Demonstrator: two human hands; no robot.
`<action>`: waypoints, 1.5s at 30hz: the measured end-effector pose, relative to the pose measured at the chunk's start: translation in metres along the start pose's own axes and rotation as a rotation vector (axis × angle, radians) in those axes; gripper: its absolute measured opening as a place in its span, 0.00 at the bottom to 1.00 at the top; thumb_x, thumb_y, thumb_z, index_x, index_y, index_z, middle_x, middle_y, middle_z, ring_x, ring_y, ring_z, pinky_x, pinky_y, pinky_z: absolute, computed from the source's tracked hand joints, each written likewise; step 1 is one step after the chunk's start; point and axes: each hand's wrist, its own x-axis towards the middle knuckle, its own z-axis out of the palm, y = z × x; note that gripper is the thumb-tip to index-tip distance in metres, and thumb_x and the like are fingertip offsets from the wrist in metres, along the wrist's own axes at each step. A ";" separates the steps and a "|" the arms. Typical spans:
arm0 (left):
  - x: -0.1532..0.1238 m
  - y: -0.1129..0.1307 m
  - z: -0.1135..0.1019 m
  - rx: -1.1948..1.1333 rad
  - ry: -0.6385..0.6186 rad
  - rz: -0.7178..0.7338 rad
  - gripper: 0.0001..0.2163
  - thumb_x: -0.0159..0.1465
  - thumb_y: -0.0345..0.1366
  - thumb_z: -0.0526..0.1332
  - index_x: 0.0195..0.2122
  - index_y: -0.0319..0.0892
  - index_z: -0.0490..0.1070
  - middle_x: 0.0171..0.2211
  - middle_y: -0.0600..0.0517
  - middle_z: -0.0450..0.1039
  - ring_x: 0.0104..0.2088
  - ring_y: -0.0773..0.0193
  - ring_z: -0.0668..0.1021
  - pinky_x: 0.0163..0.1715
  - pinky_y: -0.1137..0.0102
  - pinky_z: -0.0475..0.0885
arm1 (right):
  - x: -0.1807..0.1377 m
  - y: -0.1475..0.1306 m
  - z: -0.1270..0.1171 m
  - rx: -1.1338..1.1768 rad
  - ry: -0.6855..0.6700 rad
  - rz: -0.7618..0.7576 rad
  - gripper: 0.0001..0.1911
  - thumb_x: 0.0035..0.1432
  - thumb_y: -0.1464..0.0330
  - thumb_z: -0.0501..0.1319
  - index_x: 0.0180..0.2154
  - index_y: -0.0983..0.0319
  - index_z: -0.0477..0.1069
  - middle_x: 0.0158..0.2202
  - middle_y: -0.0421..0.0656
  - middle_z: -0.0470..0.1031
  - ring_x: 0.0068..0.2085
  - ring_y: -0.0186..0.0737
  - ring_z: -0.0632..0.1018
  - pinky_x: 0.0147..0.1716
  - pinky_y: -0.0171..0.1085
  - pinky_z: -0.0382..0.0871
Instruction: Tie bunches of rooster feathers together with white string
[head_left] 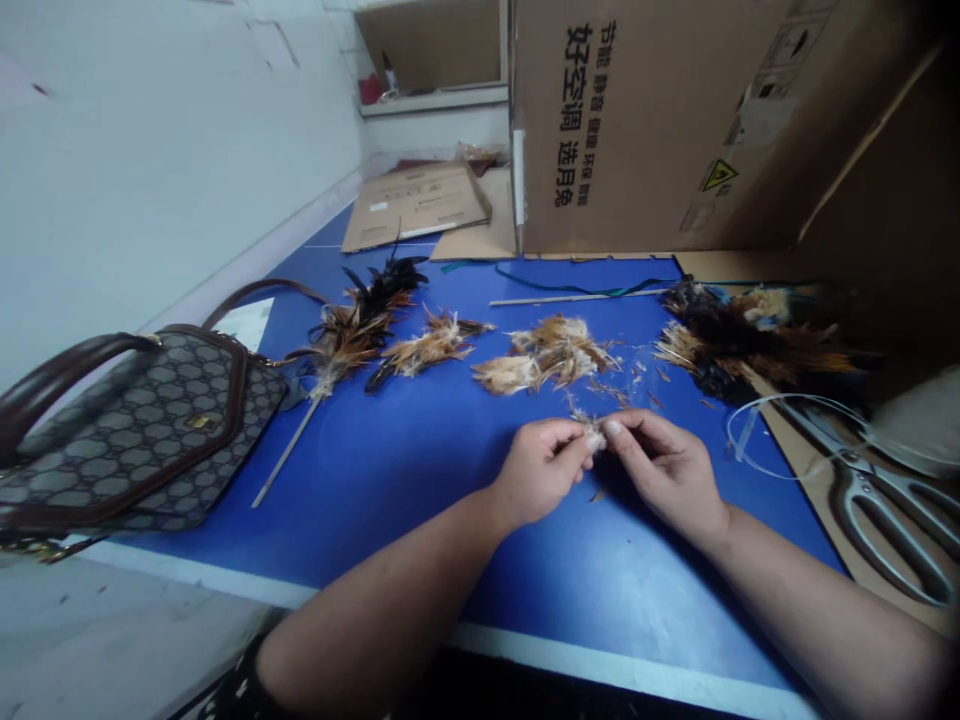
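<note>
Both my hands meet over the blue table top (pixel 420 470). My left hand (pixel 536 468) and my right hand (pixel 664 468) pinch a small tuft of pale feathers (pixel 595 432) between their fingertips, fingers closed. Just beyond them lie loose piles of tan and brown feathers (pixel 551 355). Another tan bunch (pixel 427 348) lies further left. A stick with dark and brown feathers bound to it (pixel 349 345) lies to the left, and a large dark heap of feathers (pixel 742 340) lies to the right.
A patterned brown handbag (pixel 142 425) stands at the left edge. Large metal scissors (pixel 892 520) and a loop of clear tape or wire (pixel 795 440) lie on cardboard at the right. A big cardboard box (pixel 652 120) stands behind. A thin stick (pixel 577 297) lies before it.
</note>
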 end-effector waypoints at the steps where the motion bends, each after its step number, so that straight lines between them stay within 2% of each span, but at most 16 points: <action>1: 0.000 0.000 0.000 -0.019 0.028 0.004 0.18 0.68 0.49 0.66 0.29 0.39 0.76 0.23 0.53 0.71 0.23 0.70 0.70 0.27 0.72 0.64 | 0.000 0.002 0.000 -0.020 0.017 0.003 0.11 0.71 0.58 0.65 0.41 0.58 0.79 0.34 0.43 0.83 0.32 0.40 0.80 0.35 0.38 0.76; 4: 0.002 -0.002 -0.002 -0.086 0.147 0.031 0.16 0.68 0.47 0.66 0.31 0.38 0.78 0.25 0.53 0.72 0.24 0.70 0.70 0.27 0.72 0.65 | 0.002 0.007 -0.002 -0.141 0.004 -0.021 0.10 0.71 0.59 0.65 0.41 0.59 0.79 0.34 0.44 0.82 0.32 0.41 0.79 0.35 0.39 0.74; 9: 0.006 -0.005 -0.004 -0.201 0.295 0.064 0.16 0.68 0.49 0.67 0.38 0.39 0.81 0.28 0.53 0.74 0.24 0.72 0.69 0.26 0.73 0.64 | 0.005 0.011 -0.003 -0.316 -0.136 -0.182 0.07 0.71 0.63 0.64 0.40 0.57 0.79 0.35 0.46 0.81 0.37 0.44 0.80 0.40 0.43 0.75; 12: 0.006 -0.005 -0.003 -0.230 0.288 0.069 0.16 0.68 0.49 0.68 0.39 0.39 0.81 0.28 0.54 0.73 0.24 0.72 0.70 0.27 0.73 0.65 | 0.004 0.010 -0.002 -0.417 -0.183 -0.213 0.08 0.72 0.63 0.62 0.43 0.57 0.79 0.39 0.48 0.81 0.40 0.46 0.82 0.43 0.44 0.77; 15: 0.005 -0.005 -0.002 -0.224 0.272 0.069 0.16 0.68 0.49 0.68 0.39 0.39 0.81 0.28 0.54 0.73 0.24 0.72 0.70 0.27 0.73 0.65 | 0.003 0.012 -0.003 -0.591 -0.210 -0.206 0.11 0.72 0.62 0.61 0.46 0.58 0.80 0.40 0.49 0.80 0.40 0.47 0.82 0.41 0.43 0.77; 21: 0.006 -0.006 -0.002 -0.233 0.285 0.071 0.16 0.67 0.50 0.69 0.40 0.39 0.82 0.28 0.53 0.74 0.23 0.72 0.70 0.27 0.73 0.65 | 0.003 0.019 -0.005 -0.720 -0.256 -0.224 0.10 0.73 0.65 0.59 0.41 0.59 0.78 0.38 0.48 0.80 0.39 0.46 0.82 0.38 0.41 0.74; 25: 0.006 -0.007 -0.002 -0.225 0.276 0.080 0.16 0.68 0.49 0.68 0.39 0.39 0.81 0.28 0.53 0.74 0.24 0.72 0.70 0.27 0.73 0.65 | 0.004 0.017 -0.004 -0.660 -0.208 -0.200 0.09 0.73 0.64 0.59 0.40 0.59 0.76 0.37 0.47 0.80 0.37 0.45 0.81 0.36 0.41 0.73; 29: 0.006 -0.009 -0.003 -0.225 0.270 0.080 0.16 0.69 0.48 0.67 0.40 0.39 0.81 0.28 0.53 0.74 0.24 0.72 0.70 0.26 0.73 0.64 | 0.004 0.015 -0.002 -0.525 -0.069 -0.183 0.08 0.73 0.62 0.59 0.40 0.58 0.74 0.36 0.46 0.80 0.36 0.45 0.80 0.38 0.43 0.73; 34: 0.007 -0.012 -0.003 -0.237 0.255 0.065 0.16 0.69 0.49 0.67 0.41 0.39 0.81 0.29 0.53 0.74 0.24 0.72 0.71 0.27 0.74 0.65 | 0.000 0.017 0.001 -0.315 0.062 -0.048 0.09 0.74 0.59 0.61 0.44 0.57 0.73 0.34 0.43 0.81 0.30 0.41 0.79 0.33 0.40 0.74; 39: 0.007 -0.011 -0.002 -0.255 0.246 0.041 0.16 0.69 0.49 0.67 0.40 0.39 0.81 0.29 0.53 0.74 0.24 0.73 0.70 0.27 0.74 0.64 | -0.002 0.018 0.004 -0.175 0.093 0.007 0.12 0.73 0.56 0.63 0.47 0.58 0.74 0.35 0.44 0.81 0.32 0.41 0.80 0.33 0.39 0.76; 45: 0.008 -0.014 0.000 -0.258 0.221 0.007 0.15 0.68 0.48 0.68 0.41 0.38 0.81 0.29 0.53 0.74 0.24 0.73 0.71 0.27 0.74 0.64 | -0.003 0.011 0.006 -0.036 0.069 0.021 0.14 0.71 0.57 0.66 0.52 0.58 0.75 0.39 0.46 0.83 0.33 0.41 0.82 0.34 0.40 0.78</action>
